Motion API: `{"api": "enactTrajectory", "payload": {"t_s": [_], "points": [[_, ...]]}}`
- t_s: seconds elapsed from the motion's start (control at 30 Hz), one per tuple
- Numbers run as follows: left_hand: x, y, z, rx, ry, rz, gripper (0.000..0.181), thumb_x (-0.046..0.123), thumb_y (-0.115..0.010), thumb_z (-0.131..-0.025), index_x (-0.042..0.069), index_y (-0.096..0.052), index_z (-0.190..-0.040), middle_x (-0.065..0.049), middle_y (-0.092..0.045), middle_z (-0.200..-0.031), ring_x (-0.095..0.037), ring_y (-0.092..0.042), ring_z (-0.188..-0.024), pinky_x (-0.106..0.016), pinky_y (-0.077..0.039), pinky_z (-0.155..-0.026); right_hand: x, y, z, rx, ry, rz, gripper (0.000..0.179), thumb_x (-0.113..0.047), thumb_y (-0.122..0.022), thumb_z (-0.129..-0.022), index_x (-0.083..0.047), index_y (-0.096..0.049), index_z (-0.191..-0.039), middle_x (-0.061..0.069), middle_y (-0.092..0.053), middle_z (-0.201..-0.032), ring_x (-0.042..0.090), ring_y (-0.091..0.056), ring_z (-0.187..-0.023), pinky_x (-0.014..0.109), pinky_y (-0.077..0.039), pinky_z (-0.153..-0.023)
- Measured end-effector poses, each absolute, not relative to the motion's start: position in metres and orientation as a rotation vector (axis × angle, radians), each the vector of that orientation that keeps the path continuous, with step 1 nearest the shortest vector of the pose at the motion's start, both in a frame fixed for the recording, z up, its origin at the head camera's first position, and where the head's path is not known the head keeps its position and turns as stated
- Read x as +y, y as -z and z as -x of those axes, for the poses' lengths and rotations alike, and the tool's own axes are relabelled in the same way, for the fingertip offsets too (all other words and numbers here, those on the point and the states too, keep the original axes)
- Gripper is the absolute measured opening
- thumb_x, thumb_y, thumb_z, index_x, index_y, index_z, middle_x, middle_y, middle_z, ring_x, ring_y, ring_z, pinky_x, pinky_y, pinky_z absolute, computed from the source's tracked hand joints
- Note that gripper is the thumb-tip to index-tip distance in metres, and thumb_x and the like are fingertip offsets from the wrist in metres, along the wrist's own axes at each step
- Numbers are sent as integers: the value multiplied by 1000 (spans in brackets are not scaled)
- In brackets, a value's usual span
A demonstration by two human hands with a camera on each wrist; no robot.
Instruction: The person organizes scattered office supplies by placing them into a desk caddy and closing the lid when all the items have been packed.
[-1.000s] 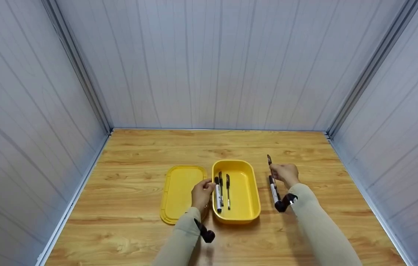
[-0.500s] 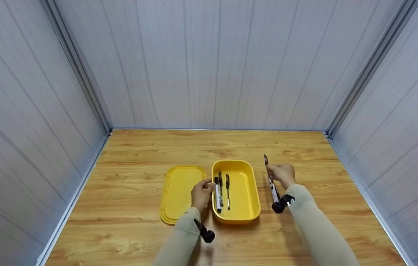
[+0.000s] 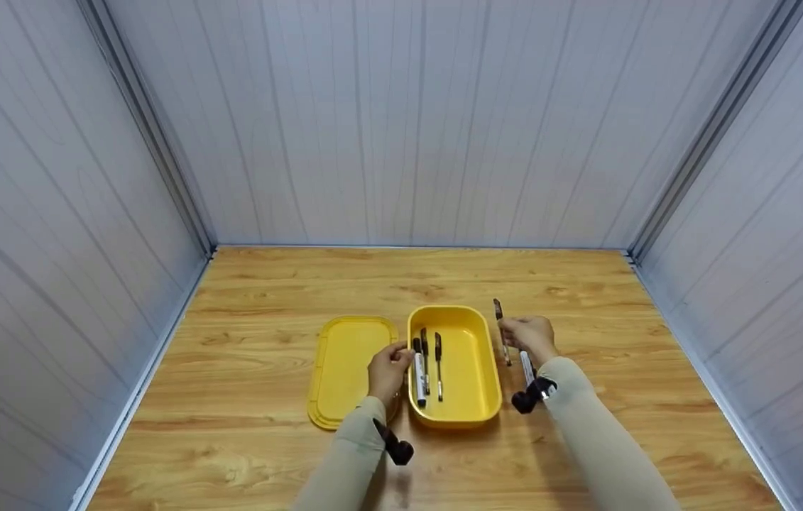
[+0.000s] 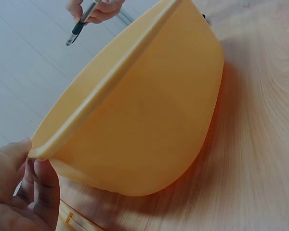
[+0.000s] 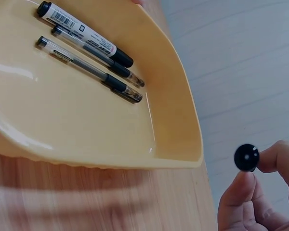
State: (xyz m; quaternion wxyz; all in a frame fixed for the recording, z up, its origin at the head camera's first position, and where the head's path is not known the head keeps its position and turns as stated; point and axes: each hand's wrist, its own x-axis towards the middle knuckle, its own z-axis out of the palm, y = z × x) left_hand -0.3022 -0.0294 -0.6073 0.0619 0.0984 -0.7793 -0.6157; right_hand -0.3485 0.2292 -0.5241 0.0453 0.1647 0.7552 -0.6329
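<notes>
A table point(image 3: 252, 461) is closed in by pale walls point(image 3: 387, 128) on the sides that are shown. On it a yellow box point(image 3: 468, 376) is set upright and uncovered, so that its inside can be reached from above. Its yellow lid point(image 3: 344, 362) is laid flat to the left, presumably to leave the opening free; whether the two touch cannot be told, as the edge between them is partly covered by the left hand point(image 3: 387, 370). By that hand the left rim is pinched between thumb and curled fingers — probably to steady the box against sliding. By the right hand point(image 3: 530, 336), drawn in to a narrow pinch, a pen point(image 3: 498, 312) is gripped by thumb and fingertips; it is held just outside the right wall, over the table, with its dark end pointed away from the person and the other end left free. So light a grip is likely chosen because the pen is thin. Beside the right wrist a loose marker point(image 3: 527, 362) is seen on the table, partly hidden by the arm. Inside the box, three things are grouped toward the left: a marker point(image 3: 420, 380) laid along the left wall, and two pens point(image 3: 439, 365) placed next to it — roughly parallel, dark ends toward the far wall.
</notes>
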Motion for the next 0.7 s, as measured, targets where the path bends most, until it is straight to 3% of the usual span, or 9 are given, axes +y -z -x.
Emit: {"api": "enactTrajectory", "payload": {"t_s": [0.17, 0.3, 0.57, 0.7], "points": [[-29, 605, 302, -2347, 1889, -325, 25, 14, -68, -92, 3, -72, -113, -4, -64, -86, -14, -55, -78, -27, -47, -70, 220, 528, 348, 2247, 1964, -515, 25, -7, -70, -87, 10, -70, -106, 19, -73, -89, 14, -67, -65, 22, -56, -61], [-28, 604, 300, -2348, 1895, -328, 27, 14, -68, -92, 1, -70, -115, -5, -64, -87, -15, -56, -78, -26, -47, -68, 214, 530, 347, 2252, 1920, -535, 27, -10, -71, -88, 8, -70, -109, 21, -72, -98, 14, -68, -68, 23, -57, -64], [-29, 605, 299, -2349, 1907, -326, 27, 14, -67, -93, 2, -70, -118, -7, -66, -90, -16, -58, -81, -28, -49, -71, 205, 532, 348, 2298, 1864, -508, 26, -10, -71, -86, 7, -71, -106, 6, -71, -77, 11, -66, -62, 24, -57, -62], [-28, 607, 301, -2342, 1917, -340, 28, 14, -67, -93, 3, -70, -118, -7, -66, -91, -17, -59, -82, -29, -50, -72, 200, 534, 350, 2289, 1886, -499, 25, -9, -71, -85, 7, -71, -105, 11, -72, -80, 10, -65, -59, 23, -56, -60]]}}
